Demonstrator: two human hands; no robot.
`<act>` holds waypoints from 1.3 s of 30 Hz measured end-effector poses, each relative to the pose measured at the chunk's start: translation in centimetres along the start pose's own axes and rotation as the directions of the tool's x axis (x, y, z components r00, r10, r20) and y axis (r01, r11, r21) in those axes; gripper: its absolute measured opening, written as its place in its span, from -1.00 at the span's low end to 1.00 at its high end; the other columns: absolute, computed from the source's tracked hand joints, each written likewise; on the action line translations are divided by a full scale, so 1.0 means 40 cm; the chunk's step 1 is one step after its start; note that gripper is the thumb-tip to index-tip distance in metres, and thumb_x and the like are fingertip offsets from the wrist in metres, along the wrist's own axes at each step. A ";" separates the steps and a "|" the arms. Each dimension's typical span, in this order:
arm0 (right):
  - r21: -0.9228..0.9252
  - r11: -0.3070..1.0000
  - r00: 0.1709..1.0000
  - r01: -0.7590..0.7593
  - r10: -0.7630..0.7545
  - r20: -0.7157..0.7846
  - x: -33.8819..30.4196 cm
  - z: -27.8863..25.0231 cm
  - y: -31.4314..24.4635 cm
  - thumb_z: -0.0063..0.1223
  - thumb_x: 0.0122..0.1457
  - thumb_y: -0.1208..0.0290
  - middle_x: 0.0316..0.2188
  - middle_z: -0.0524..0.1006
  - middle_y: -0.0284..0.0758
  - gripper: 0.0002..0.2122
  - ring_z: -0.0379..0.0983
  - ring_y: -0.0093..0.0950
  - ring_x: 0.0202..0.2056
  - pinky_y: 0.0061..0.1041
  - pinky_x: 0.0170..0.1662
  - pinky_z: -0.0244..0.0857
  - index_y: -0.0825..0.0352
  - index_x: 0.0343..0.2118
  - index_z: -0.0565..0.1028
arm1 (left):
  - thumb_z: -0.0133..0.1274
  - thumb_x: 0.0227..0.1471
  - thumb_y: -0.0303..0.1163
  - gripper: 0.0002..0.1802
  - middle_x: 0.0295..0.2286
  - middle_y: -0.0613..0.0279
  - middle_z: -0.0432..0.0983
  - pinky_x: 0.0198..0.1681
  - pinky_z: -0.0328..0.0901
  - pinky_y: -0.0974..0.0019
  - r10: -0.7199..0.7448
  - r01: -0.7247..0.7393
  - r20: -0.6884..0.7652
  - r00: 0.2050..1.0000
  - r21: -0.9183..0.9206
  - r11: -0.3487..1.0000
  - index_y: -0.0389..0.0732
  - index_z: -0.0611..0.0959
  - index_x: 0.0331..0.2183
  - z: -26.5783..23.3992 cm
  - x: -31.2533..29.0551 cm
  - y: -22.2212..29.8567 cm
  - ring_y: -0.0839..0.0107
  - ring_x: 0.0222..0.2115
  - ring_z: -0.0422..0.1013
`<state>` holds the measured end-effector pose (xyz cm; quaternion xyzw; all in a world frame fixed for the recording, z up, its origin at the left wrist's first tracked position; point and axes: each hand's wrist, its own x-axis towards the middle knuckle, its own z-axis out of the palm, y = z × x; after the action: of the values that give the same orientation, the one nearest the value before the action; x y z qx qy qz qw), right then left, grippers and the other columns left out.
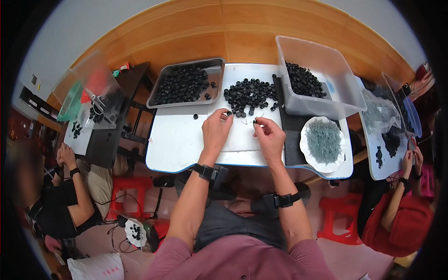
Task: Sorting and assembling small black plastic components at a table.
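Over the white table (177,140), my left hand (216,133) pinches a small round black cap (229,113) between thumb and fingertips. A short way to the right, my right hand (270,140) closes on a small black part (255,122), mostly covered by the fingers. Several thin pale pins (246,122) lie on the table between the two hands. Just beyond them spreads a loose heap of black caps (250,93). One stray black cap (195,116) sits to the left of my left hand.
A metal tray (220,70) of black parts stands far left, a clear plastic bin (317,106) of black parts far right. A scalloped white plate (304,148) holds thin greenish pins (324,140). People work at side tables left and right; red stools (339,219) stand below.
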<state>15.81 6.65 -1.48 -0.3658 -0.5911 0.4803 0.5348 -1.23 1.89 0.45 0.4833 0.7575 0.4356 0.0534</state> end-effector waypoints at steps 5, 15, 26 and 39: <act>-0.045 0.994 0.994 0.098 -0.096 0.043 -0.005 0.005 -0.009 0.25 0.15 0.60 -0.38 0.65 -0.34 -0.83 0.51 -0.66 -0.53 -0.66 -0.45 0.36 0.39 -0.18 0.66 | 0.27 0.06 -0.47 -0.70 -0.39 0.19 0.71 -0.25 0.48 0.46 -0.036 0.052 0.048 0.998 -0.395 0.917 -0.28 0.71 -0.11 0.021 -0.070 0.042 0.56 -0.39 0.60; -0.170 0.967 0.981 0.189 -0.177 0.083 -0.003 0.006 -0.022 0.25 0.14 0.60 -0.35 0.64 -0.32 -0.83 0.48 -0.64 -0.52 -0.63 -0.45 0.33 0.39 -0.19 0.65 | 0.28 0.02 -0.49 -0.69 -0.41 0.15 0.70 -0.30 0.48 0.41 0.045 -0.019 0.048 0.998 -0.438 0.899 -0.27 0.71 -0.13 0.055 -0.084 0.022 0.48 -0.42 0.62; -0.239 0.947 0.975 0.215 -0.193 0.113 -0.006 0.005 -0.030 0.25 0.12 0.60 -0.35 0.64 -0.29 -0.83 0.50 -0.55 -0.53 -0.57 -0.47 0.35 0.38 -0.21 0.65 | 0.28 0.05 -0.48 -0.70 -0.38 0.15 0.70 -0.27 0.48 0.42 0.060 -0.014 0.089 0.994 -0.450 0.893 -0.29 0.71 -0.13 0.047 -0.092 0.035 0.50 -0.39 0.61; -0.079 0.990 0.986 0.114 -0.103 0.129 0.000 -0.002 -0.007 0.20 0.16 0.62 -0.36 0.64 -0.29 -0.86 0.52 -0.60 -0.47 -0.60 -0.39 0.39 0.40 -0.22 0.69 | 0.25 0.07 -0.50 -0.73 -0.38 0.11 0.69 -0.30 0.48 0.35 0.133 -0.091 0.070 0.989 -0.426 0.900 -0.29 0.65 -0.15 0.049 -0.089 0.028 0.35 -0.37 0.64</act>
<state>15.91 6.59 -1.23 -0.3252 -0.6626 0.4462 0.5060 2.40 0.47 -1.17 0.5237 0.6132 0.5670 0.1680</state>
